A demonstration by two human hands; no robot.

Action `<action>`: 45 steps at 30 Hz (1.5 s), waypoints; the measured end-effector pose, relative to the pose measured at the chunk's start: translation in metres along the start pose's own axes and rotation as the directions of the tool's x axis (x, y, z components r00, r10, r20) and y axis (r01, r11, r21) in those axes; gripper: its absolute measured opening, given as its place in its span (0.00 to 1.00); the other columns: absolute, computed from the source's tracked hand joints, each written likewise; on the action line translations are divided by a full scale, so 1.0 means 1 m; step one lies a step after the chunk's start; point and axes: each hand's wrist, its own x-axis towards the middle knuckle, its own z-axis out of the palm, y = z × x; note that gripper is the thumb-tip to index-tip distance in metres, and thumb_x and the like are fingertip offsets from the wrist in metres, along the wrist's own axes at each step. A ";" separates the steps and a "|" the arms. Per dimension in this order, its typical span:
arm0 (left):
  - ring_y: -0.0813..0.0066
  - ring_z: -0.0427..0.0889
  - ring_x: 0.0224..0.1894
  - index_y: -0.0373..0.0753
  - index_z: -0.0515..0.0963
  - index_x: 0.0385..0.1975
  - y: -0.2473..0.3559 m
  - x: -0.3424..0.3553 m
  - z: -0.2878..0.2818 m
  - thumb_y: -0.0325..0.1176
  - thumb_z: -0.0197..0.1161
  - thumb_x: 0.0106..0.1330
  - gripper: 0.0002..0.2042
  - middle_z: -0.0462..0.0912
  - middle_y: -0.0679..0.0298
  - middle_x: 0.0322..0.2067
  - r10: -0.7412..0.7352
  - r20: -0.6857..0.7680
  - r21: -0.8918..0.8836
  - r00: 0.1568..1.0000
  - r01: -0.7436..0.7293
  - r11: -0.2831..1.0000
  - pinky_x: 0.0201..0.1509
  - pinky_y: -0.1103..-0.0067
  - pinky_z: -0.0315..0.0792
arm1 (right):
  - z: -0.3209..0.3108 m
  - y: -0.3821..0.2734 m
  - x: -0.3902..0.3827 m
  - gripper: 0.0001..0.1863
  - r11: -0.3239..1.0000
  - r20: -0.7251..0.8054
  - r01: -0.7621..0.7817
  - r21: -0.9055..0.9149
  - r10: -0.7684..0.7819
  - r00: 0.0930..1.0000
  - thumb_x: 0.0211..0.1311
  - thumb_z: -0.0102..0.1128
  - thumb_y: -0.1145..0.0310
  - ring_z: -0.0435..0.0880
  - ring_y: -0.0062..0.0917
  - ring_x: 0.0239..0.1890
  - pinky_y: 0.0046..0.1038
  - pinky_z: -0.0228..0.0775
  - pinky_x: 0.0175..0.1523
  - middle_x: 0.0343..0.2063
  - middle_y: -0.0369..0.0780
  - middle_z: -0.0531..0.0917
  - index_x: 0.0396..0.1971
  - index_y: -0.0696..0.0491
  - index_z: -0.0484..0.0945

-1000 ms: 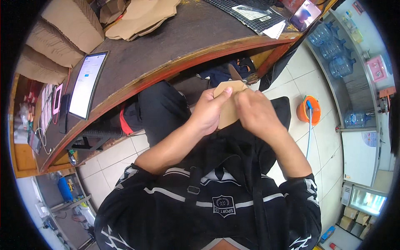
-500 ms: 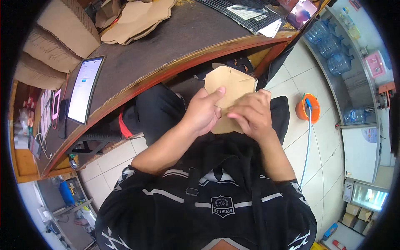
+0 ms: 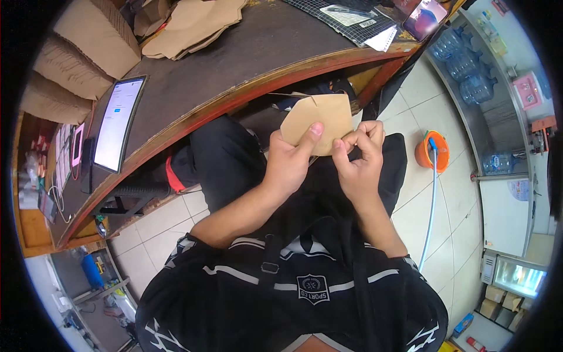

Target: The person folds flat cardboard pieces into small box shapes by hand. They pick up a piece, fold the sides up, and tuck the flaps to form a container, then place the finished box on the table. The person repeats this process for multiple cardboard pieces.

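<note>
Over my lap, a light brown piece of cut cardboard (image 3: pixel 321 111) with angled corners and a small slit in its far edge is held up between both hands. My left hand (image 3: pixel 291 158) grips its near left side, the thumb lying flat on the face and the fingers hidden behind. At the near right edge, my right hand (image 3: pixel 360 154) pinches the cardboard between thumb and fingers. The back of the piece is out of sight.
A dark wooden desk (image 3: pixel 193 88) curves in front of me, bearing flat cardboard sheets (image 3: pixel 196 26), a lit tablet-like screen (image 3: pixel 119 123) and a cutting mat (image 3: pixel 346 23). Upright cardboard stacks (image 3: pixel 79 58) stand at left. An orange bucket (image 3: pixel 431 154) is on the tiled floor at right.
The cardboard has turned in my hands, and its lower part no longer shows below them. My right hand has shifted to pinch the near right edge; my left thumb lies farther onto the face.
</note>
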 end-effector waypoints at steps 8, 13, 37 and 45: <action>0.76 0.81 0.57 0.33 0.73 0.63 -0.007 -0.001 -0.003 0.35 0.61 0.79 0.19 0.82 0.60 0.56 -0.153 0.126 -0.266 0.980 0.182 0.947 0.61 0.75 0.76 | -0.006 0.014 0.002 0.14 0.989 0.081 -0.003 0.147 -0.008 0.997 0.58 0.76 0.69 0.69 0.31 0.45 0.29 0.62 0.55 0.39 0.39 0.70 0.33 0.55 0.77; 0.75 0.81 0.59 0.35 0.74 0.63 -0.011 -0.005 -0.006 0.35 0.60 0.79 0.18 0.83 0.63 0.55 -0.196 0.157 -0.312 0.968 0.237 0.920 0.63 0.73 0.76 | 0.004 0.042 0.005 0.31 0.810 0.184 -0.248 0.531 0.176 0.967 0.53 0.83 0.60 0.68 0.22 0.45 0.26 0.62 0.54 0.42 0.34 0.69 0.51 0.52 0.71; 0.60 0.69 0.72 0.43 0.89 0.40 0.060 0.018 -0.017 0.25 0.71 0.42 0.20 0.81 0.61 0.58 -0.142 0.893 0.443 0.427 -0.781 0.441 0.76 0.61 0.65 | -0.017 0.025 0.009 0.32 0.478 0.164 -0.089 0.874 -0.117 0.979 0.62 0.75 0.52 0.80 0.32 0.50 0.46 0.64 0.73 0.44 0.42 0.79 0.53 0.63 0.77; 0.59 0.72 0.70 0.44 0.89 0.42 0.071 0.015 -0.017 0.30 0.74 0.42 0.21 0.82 0.60 0.59 -0.338 0.836 0.548 0.432 -0.694 0.467 0.78 0.59 0.57 | -0.024 0.022 0.006 0.14 0.674 0.151 -0.016 0.739 -0.141 0.978 0.59 0.77 0.65 0.75 0.28 0.42 0.42 0.72 0.66 0.37 0.39 0.74 0.40 0.57 0.85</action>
